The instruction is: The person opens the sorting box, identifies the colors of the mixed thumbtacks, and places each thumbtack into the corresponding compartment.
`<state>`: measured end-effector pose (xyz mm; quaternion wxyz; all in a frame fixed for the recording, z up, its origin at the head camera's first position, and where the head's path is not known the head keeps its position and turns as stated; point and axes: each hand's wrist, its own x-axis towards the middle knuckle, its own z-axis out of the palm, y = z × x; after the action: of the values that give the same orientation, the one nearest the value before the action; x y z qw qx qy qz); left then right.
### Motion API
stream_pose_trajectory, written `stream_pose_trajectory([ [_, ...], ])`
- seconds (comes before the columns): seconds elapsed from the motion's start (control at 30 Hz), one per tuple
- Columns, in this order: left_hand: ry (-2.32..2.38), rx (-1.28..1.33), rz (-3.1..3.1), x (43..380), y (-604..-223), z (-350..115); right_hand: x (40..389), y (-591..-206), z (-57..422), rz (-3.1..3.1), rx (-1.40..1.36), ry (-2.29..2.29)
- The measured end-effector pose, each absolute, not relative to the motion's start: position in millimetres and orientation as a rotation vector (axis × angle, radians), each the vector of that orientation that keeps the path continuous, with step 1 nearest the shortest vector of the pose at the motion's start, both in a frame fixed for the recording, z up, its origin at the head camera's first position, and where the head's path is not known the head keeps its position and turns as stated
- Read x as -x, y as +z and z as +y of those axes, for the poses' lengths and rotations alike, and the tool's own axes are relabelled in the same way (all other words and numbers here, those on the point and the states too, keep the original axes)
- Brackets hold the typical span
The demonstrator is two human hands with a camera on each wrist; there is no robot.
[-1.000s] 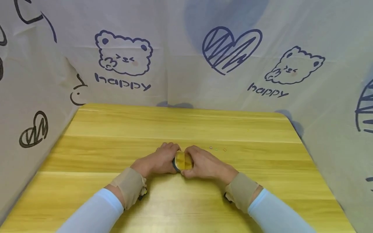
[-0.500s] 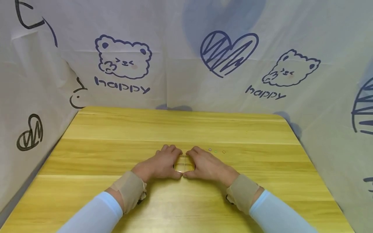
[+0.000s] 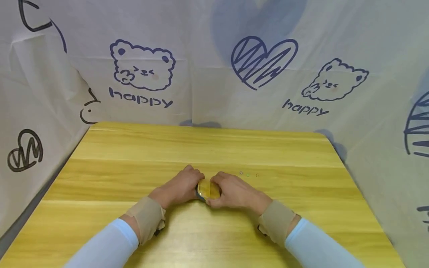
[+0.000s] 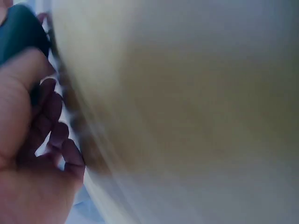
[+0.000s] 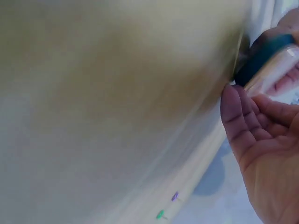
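Note:
Between both hands is a small round box with a clear top that shows yellow and a dark teal underside. It is tilted, with the dark edge low on the left in the head view. My left hand grips its left side; the left wrist view shows the thumb over the teal part. From the right, my right hand holds the clear side between thumb and fingers, hiding that end. Close behind the right hand lie a purple push pin, a green push pin and an orange-looking small piece.
The yellow wood-grain table stretches around the hands. White cloth with bear and heart drawings hangs along its back and sides.
Half a second ago the box looked level and see-through between the hands. Now it has tipped, with its dark edge showing on the left, and both hands have shifted slightly left.

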<state>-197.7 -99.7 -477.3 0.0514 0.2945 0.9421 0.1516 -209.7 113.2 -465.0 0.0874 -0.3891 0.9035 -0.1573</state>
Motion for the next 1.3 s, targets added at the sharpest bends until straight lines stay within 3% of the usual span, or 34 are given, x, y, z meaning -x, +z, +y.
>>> stream_pose_trajectory([
  [0.37,0.556,-0.813,2.737,194.9,-466.2,-100.1,207.0,-468.0,116.6,2.738,1.048,-0.449],
  [0.7,0.375,-0.846,2.77,197.4,-463.0,-93.4,208.6,-471.8,115.2,2.811,1.193,-0.328],
  [1.3,0.291,-0.854,2.717,202.9,-456.0,-89.3,220.9,-462.1,116.3,2.718,1.212,-0.318],
])
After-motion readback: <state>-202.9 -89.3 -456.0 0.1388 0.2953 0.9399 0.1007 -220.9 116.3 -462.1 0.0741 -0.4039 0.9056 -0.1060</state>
